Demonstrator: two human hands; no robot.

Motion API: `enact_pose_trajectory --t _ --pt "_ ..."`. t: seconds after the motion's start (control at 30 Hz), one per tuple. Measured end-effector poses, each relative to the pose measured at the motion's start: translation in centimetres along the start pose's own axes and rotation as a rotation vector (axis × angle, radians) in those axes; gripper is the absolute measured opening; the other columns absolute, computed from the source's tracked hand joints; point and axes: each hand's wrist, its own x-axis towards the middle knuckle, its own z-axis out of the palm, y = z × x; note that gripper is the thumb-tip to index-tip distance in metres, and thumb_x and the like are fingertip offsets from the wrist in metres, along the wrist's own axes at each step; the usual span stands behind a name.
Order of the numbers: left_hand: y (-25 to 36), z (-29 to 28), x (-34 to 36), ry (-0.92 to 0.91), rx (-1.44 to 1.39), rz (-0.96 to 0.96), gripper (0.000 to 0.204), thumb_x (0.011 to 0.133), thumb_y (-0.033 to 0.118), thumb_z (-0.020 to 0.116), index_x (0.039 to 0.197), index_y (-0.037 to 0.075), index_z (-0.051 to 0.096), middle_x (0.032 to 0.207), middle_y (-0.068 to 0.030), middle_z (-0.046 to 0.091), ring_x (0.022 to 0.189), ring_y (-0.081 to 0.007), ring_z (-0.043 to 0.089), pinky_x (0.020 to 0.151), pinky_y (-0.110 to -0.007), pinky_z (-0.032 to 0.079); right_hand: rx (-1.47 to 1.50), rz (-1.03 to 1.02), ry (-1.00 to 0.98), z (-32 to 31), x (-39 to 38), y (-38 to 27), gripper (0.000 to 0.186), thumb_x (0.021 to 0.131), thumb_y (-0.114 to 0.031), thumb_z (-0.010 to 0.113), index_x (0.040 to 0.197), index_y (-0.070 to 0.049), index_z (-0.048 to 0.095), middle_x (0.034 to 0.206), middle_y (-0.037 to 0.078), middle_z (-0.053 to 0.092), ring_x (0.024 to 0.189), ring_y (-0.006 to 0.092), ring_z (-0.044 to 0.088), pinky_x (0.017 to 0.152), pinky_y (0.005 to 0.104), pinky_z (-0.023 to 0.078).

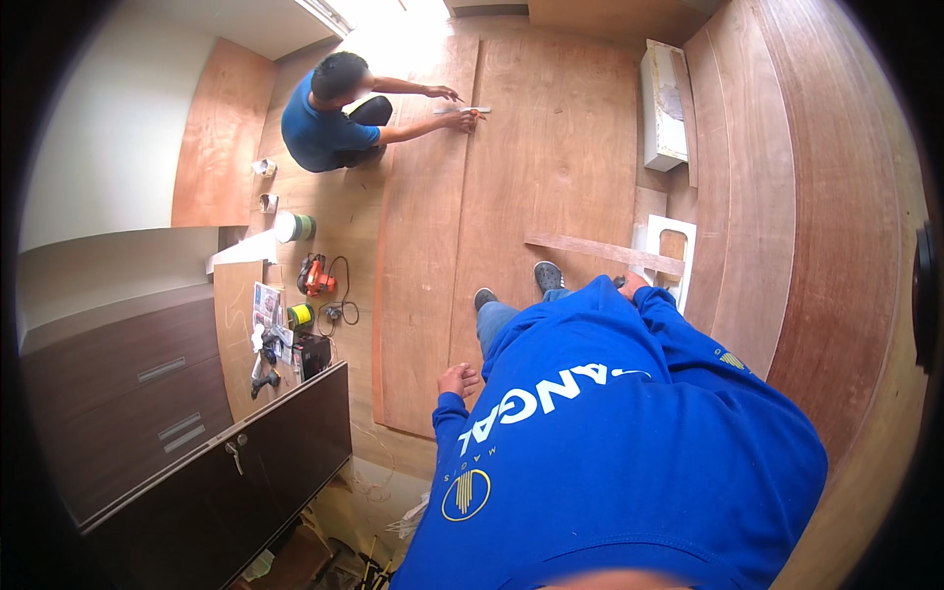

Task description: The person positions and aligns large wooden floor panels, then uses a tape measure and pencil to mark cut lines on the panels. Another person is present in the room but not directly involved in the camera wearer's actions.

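The person's left hand is held low at the side, clear of any tool, its fingers loosely bent and a little apart, gripping nothing. By the right hand, a small dark object is carried close to the hip, the fingers seemingly curled about it; its kind and the exact grip cannot be told. Just ahead of that hand, a narrow wood strip is stretched across the plywood sheets, one end laid over a white frame; whether it is touched by the hand cannot be told. The sheets are laid flat on the floor, probably so that they are supported all over, and are stood on by the person. At the far end, an orange-handled tool is held low against the wood by a crouching co-worker, presumably for steadiness. An orange power tool is set beside the sheets, with a paint bucket and a cordless drill nearby, perhaps so that they are kept off the wood but within reach
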Motion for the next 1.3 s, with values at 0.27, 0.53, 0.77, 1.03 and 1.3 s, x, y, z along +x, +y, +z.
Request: enact_pose_trajectory --t 0.27,0.53,0.77,1.03,1.3 --pt "-1.3 0.1 -0.1 -0.014 -0.015 -0.026 0.026 0.093 0.031 0.058 0.11 0.012 0.063 0.095 -0.005 0.07 0.078 -0.0213 0.07 0.06 -0.036 0.049 -0.09 0.012 -0.005 0.0 0.0 1.1 0.087 0.056 -0.065 0.078 0.109 0.003 0.068 0.111 0.028 0.067 0.107 0.0408 0.064 0.092 0.0431 0.052" --pt "-1.3 0.6 0.5 -0.034 0.004 -0.027 0.027 0.094 0.033 0.056 0.11 0.012 0.063 0.095 -0.0035 0.069 0.079 -0.0203 0.069 0.062 -0.038 0.049 -0.032 -0.019 -0.001 -0.7 1.3 0.0 0.08 0.063 -0.064 0.074 0.112 -0.002 0.068 0.113 0.027 0.066 0.11 0.0403 0.063 0.093 0.0439 0.05" --pt "-0.3 0.8 0.7 0.008 -0.023 -0.033 0.027 0.095 0.033 0.057 0.111 0.012 0.063 0.094 -0.0044 0.07 0.077 -0.0205 0.069 0.059 -0.036 0.049 -0.01 0.011 0.009 -1.4 0.3 -0.5 0.079 0.061 -0.061 0.078 0.112 -0.002 0.067 0.113 0.027 0.066 0.11 0.0396 0.063 0.093 0.0438 0.05" --pt "-0.7 0.8 0.1 -0.007 -0.015 -0.02 0.029 0.095 0.032 0.056 0.112 0.01 0.063 0.097 -0.0059 0.07 0.079 -0.0214 0.07 0.061 -0.036 0.05 -0.004 0.012 -0.002 -0.3 0.1 0.3 0.078 0.06 -0.058 0.079 0.11 0.001 0.067 0.11 0.029 0.066 0.108 0.0404 0.064 0.092 0.0425 0.051" --pt "-1.2 0.8 -0.1 -0.016 -0.011 -0.016 0.029 0.095 0.033 0.056 0.112 0.011 0.063 0.098 -0.0053 0.07 0.081 -0.0205 0.069 0.063 -0.036 0.049 -0.008 0.028 0.0 -0.3 0.3 0.1 0.078 0.063 -0.059 0.076 0.111 0.002 0.067 0.112 0.028 0.066 0.11 0.0397 0.063 0.094 0.0421 0.05"
